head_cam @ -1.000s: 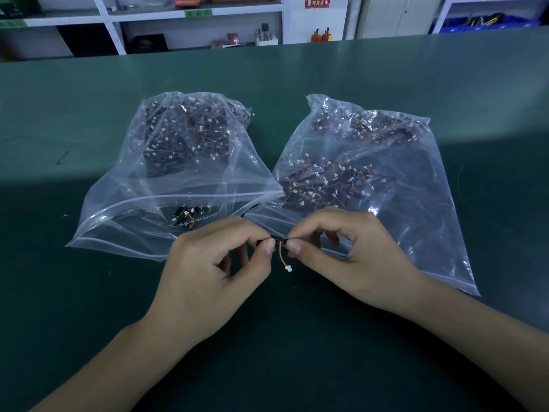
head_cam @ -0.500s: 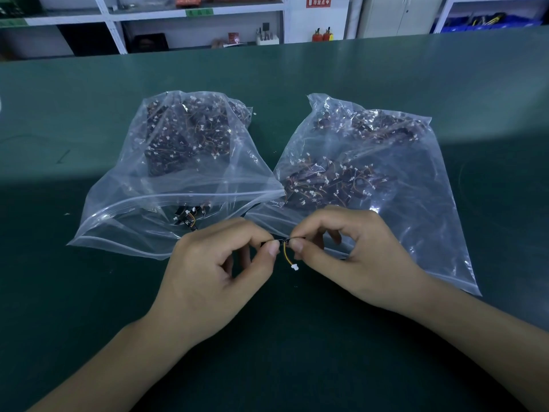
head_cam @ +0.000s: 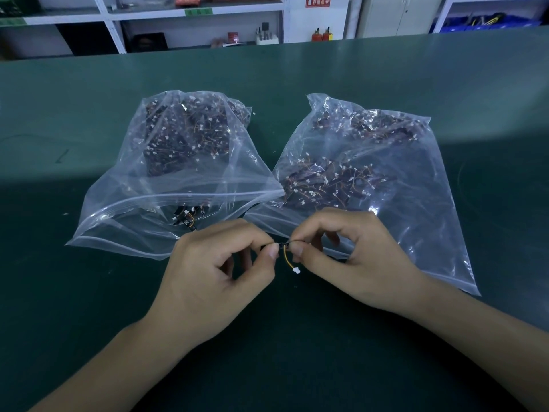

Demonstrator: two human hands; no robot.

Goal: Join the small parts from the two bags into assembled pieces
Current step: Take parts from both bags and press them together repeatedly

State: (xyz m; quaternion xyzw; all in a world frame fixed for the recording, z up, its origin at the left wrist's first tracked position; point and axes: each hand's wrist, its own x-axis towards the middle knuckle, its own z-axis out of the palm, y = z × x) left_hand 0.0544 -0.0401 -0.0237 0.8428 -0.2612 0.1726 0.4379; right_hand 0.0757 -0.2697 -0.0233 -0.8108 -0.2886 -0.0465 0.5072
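On a green table, lying side by side, nearly touching at their near corners: left bag and right bag, both clear plastic, each holding a heap of dark small parts with white plugs. Just in front of the bags, hovering above the table: left hand and right hand, thumb and forefinger of each pinching one end of a small black part, remaining fingers curled. Dangling below the pinch: short yellow wire ending in a white plug.

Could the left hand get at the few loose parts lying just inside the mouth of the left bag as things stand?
Probably not yet: the left hand is pinching the small part. The loose parts lie close, but whether the mouth is open is unclear.
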